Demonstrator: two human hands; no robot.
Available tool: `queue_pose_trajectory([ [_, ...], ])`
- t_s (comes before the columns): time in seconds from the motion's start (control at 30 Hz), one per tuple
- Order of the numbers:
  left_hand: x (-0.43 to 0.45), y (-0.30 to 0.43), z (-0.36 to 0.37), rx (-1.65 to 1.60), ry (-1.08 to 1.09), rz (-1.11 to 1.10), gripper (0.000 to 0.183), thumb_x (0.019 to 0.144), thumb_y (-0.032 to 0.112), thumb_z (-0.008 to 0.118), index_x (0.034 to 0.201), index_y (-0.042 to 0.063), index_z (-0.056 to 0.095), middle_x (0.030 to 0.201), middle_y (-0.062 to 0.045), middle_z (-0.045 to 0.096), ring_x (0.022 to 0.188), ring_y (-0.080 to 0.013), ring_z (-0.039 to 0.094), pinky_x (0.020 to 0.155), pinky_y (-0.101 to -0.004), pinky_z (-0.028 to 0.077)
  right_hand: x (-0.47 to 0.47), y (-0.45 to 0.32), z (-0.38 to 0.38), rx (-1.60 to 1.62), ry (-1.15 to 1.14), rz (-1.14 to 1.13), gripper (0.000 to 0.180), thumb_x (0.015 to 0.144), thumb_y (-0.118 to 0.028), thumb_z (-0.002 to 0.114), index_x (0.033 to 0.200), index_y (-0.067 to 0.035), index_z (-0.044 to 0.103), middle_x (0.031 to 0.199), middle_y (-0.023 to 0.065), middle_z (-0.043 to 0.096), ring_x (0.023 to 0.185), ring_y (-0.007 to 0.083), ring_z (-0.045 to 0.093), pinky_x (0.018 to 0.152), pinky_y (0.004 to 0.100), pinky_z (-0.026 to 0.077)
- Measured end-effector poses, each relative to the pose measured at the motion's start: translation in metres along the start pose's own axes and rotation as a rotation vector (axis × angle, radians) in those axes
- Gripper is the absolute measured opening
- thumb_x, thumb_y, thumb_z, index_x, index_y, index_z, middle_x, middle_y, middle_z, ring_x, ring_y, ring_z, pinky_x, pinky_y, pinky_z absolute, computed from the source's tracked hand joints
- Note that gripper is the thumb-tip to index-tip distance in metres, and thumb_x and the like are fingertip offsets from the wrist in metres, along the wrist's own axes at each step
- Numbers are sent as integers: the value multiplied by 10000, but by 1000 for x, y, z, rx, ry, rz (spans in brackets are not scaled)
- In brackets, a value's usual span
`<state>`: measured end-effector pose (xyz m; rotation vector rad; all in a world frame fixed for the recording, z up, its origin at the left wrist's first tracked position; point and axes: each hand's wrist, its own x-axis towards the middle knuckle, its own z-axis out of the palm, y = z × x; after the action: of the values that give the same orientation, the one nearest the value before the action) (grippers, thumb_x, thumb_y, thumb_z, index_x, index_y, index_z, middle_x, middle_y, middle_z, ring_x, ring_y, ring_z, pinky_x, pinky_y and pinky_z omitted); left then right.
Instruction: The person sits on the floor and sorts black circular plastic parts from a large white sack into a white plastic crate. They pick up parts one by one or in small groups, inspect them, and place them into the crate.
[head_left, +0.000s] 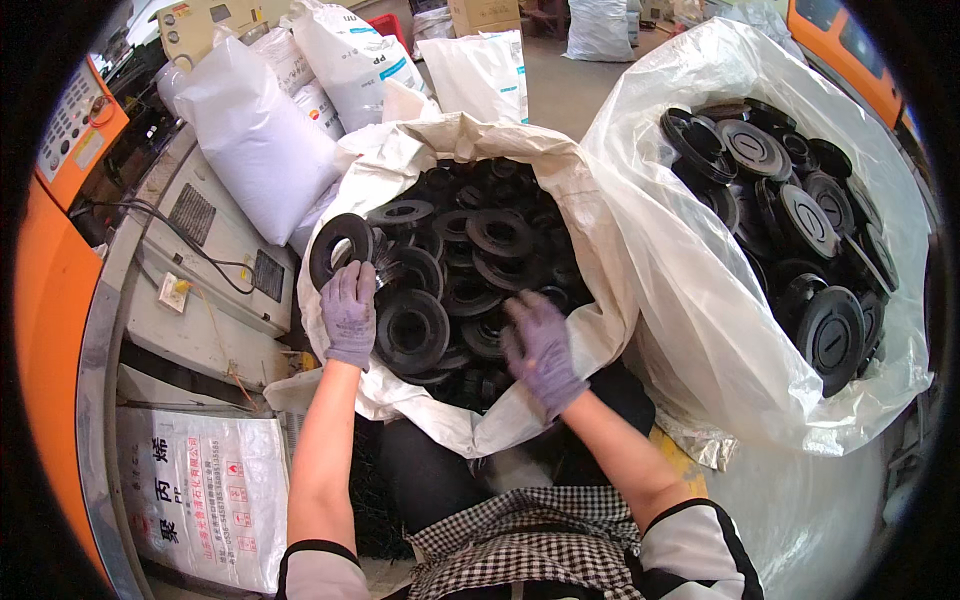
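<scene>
My left hand (349, 311), in a purple-grey work glove, grips a black plastic flanged ring part (321, 251) at the left rim of a white woven sack (600, 247). The part's threaded neck faces right, towards the pile. My right hand (541, 349), gloved the same way, is blurred over the sack's near right side. Its thumb and fingers are apart, and I see nothing held in it. Under and around it lie many similar black flanged parts (412, 330), with round centre holes, stacked at various tilts inside the sack.
At the right stands a large clear plastic bag (645, 277) of black disc-shaped caps (810, 217). Full white sacks (255, 142) lean on a beige machine cabinet (225, 247) at the left. A black cable (180, 240) crosses it. Orange machine panels (52, 300) flank the space.
</scene>
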<state>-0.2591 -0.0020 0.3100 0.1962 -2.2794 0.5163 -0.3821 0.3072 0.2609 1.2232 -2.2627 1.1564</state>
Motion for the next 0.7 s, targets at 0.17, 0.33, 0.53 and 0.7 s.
queue_pose_trajectory([
  [0.17,3,5,-16,-160,-143,-96,464,807,111,714,1250,106,580,1334,-162,552,1131,-371,583,969,-479,471,42,61,-12,-560,-622,245,425,884,-208,680,1285,-77,628,1288,144,620,1217,337,580,1010,480,472],
  [0.33,8,12,-50,-468,-337,-145,472,797,215,794,1216,61,639,1266,-173,605,1146,-359,615,971,-438,514,65,62,11,-758,-953,238,307,965,-223,610,1245,-121,681,1329,117,619,1240,297,584,957,496,485],
  [0.53,19,-2,-44,-632,-434,-350,471,848,256,789,1240,50,627,1157,-149,649,1048,-315,641,927,-400,522,74,73,23,-773,-1089,232,280,948,-222,627,1200,-138,716,1369,127,596,1248,324,580,926,482,495],
  [0.7,42,-4,-5,-4,-540,-219,765,900,567,640,1435,46,475,1473,-199,455,1412,-378,363,1179,-471,286,64,73,7,-644,-845,296,257,931,-215,640,1147,-91,705,1465,171,516,1279,318,563,962,495,489],
])
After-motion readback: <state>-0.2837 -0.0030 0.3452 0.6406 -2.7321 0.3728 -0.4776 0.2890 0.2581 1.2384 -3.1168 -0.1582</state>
